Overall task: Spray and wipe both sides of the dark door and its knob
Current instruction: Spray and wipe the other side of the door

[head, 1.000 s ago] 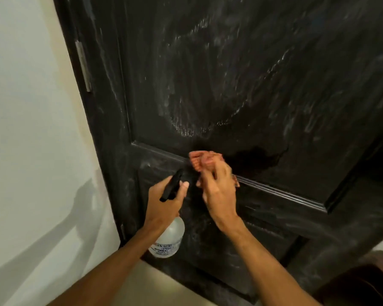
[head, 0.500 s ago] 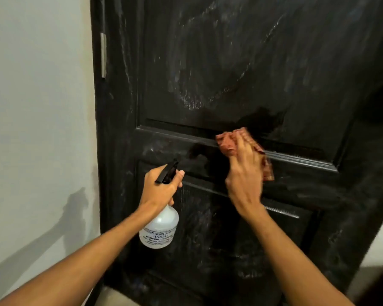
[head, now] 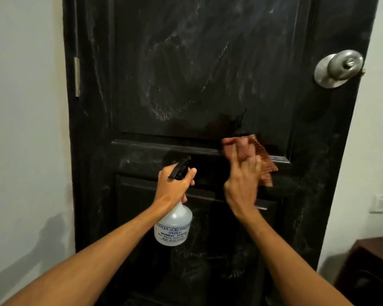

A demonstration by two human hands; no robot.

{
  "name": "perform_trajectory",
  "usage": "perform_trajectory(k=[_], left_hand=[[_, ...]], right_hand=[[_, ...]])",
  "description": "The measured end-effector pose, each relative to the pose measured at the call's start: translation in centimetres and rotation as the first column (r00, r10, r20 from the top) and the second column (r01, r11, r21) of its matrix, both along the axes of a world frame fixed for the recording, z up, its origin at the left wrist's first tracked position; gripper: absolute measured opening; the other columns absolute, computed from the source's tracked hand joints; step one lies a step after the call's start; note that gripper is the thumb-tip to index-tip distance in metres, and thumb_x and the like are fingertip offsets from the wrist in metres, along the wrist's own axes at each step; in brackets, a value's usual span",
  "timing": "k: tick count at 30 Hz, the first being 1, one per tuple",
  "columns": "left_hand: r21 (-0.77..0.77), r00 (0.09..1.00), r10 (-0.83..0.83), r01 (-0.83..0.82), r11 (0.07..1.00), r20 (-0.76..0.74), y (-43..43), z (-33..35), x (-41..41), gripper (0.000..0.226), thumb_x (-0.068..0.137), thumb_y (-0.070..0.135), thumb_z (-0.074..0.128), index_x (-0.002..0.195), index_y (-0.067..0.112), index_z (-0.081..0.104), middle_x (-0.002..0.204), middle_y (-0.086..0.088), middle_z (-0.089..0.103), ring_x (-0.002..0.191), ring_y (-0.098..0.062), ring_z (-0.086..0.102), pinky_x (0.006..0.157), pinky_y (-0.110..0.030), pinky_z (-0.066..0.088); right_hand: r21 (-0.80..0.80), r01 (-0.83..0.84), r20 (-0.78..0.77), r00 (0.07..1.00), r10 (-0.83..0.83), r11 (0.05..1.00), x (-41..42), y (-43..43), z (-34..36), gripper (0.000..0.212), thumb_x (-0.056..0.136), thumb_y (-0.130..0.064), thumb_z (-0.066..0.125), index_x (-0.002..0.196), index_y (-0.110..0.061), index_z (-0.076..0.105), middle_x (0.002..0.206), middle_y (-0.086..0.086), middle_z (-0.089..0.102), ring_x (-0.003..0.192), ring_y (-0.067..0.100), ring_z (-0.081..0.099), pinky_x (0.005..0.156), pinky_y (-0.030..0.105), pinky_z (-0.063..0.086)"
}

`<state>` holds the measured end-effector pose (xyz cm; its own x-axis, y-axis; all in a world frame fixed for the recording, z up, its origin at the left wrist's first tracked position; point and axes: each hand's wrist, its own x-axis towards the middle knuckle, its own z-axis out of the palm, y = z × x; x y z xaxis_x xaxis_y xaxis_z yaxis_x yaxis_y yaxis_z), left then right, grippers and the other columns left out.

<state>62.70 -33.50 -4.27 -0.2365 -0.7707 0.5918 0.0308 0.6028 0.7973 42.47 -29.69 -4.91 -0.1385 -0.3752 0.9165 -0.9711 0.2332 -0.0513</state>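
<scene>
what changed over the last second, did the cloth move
The right hand has slid the reddish cloth rightward along the ledge under the door's upper panel, from near its left end to near its right end, pressing it on the wood. The left hand still grips the spray bottle, held low. The knob stays untouched.

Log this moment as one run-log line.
left hand: grips sprayer | right hand: presses cloth on door | knob: untouched
</scene>
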Motion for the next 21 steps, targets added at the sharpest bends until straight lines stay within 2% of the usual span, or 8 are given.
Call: perform_trajectory(k=[3,5,8,10,12,16,19,21], left_hand=[[-0.005,1.000,0.009,-0.009,1.000,-0.008,-0.3,0.5,-0.4,0.018,0.101,0.022,0.069,0.089,0.008,0.070,0.082,-0.016,0.074,0.039,-0.023,0.056,0.040,-0.028,0.046],[-0.017,1.000,0.024,-0.024,1.000,-0.016,-0.3,0.8,-0.7,0.018,0.101,0.022,0.069,0.089,0.008,0.070,0.081,-0.014,0.074,0.040,-0.024,0.056,0.041,-0.029,0.047],[-0.033,1.000,-0.012,0.012,0.999,0.015,-0.2,0.4,-2.1,0.020,0.102,0.022,0.068,0.088,0.008,0.069,0.081,-0.013,0.074,0.040,-0.025,0.057,0.042,-0.029,0.048],[-0.040,0.999,-0.018,0.019,0.999,0.031,0.0,0.2,-2.9,0.021,0.102,0.022,0.067,0.087,0.008,0.069,0.080,-0.013,0.074,0.040,-0.025,0.057,0.042,-0.028,0.048],[-0.034,0.999,-0.028,0.029,0.999,0.024,0.2,0.2,-3.5,0.021,0.102,0.022,0.068,0.086,0.008,0.069,0.080,-0.013,0.074,0.039,-0.026,0.057,0.041,-0.029,0.048],[-0.025,0.999,-0.040,0.041,0.999,0.019,1.0,-0.2,-5.0,0.021,0.101,0.021,0.070,0.085,0.007,0.069,0.078,-0.015,0.074,0.037,-0.025,0.055,0.040,-0.029,0.046],[-0.021,0.997,-0.073,0.073,0.997,0.018,1.9,-0.6,-6.6,0.023,0.101,0.021,0.069,0.083,0.006,0.068,0.079,-0.017,0.073,0.036,-0.022,0.053,0.040,-0.028,0.046],[-0.028,0.994,-0.104,0.104,0.994,0.017,2.4,-1.0,-7.6,0.024,0.102,0.021,0.069,0.083,0.006,0.068,0.080,-0.018,0.073,0.036,-0.020,0.053,0.041,-0.028,0.046]], right_hand=[[0.241,-0.101,-0.267,0.949,0.166,0.965,1.7,-1.6,-1.2,0.071,0.075,-0.011,0.057,0.146,-0.015,0.051,0.172,0.007,0.008,0.157,0.028,0.016,0.124,0.048,0.022],[0.232,-0.092,-0.270,0.950,0.155,0.968,0.3,-0.5,-0.3,0.069,0.076,-0.010,0.058,0.145,-0.016,0.052,0.173,0.004,0.008,0.157,0.027,0.017,0.124,0.045,0.021],[-0.077,0.041,0.033,0.999,-0.038,0.996,-5.0,2.5,-0.7,0.059,0.086,-0.005,0.055,0.145,-0.011,0.051,0.170,0.013,0.017,0.157,0.032,0.014,0.127,0.051,0.010],[-0.212,0.125,0.210,0.974,-0.079,0.969,-6.1,3.5,-1.7,0.067,0.095,-0.008,0.045,0.160,-0.012,0.029,0.164,0.025,0.026,0.157,0.038,0.014,0.126,0.058,0.009],[-0.141,0.044,0.085,0.996,-0.032,0.989,-4.3,2.2,-2.4,0.082,0.089,-0.008,0.049,0.164,-0.019,0.017,0.169,0.020,0.014,0.158,0.034,0.005,0.126,0.057,0.008],[0.176,-0.083,-0.264,0.956,0.128,0.981,-2.7,0.7,-3.3,0.071,0.078,-0.012,0.066,0.147,-0.017,0.050,0.172,0.005,0.010,0.158,0.025,0.014,0.126,0.045,0.011],[-0.038,-0.047,-0.093,0.995,0.044,0.998,-7.1,3.2,-3.9,0.056,0.078,-0.006,0.061,0.134,-0.010,0.061,0.171,0.008,0.017,0.157,0.029,0.018,0.124,0.049,0.016],[-0.270,0.056,0.188,0.982,-0.004,0.961,-10.1,5.1,-4.8,0.063,0.091,-0.005,0.053,0.152,-0.012,0.044,0.168,0.016,0.023,0.155,0.036,0.020,0.125,0.056,0.015]])
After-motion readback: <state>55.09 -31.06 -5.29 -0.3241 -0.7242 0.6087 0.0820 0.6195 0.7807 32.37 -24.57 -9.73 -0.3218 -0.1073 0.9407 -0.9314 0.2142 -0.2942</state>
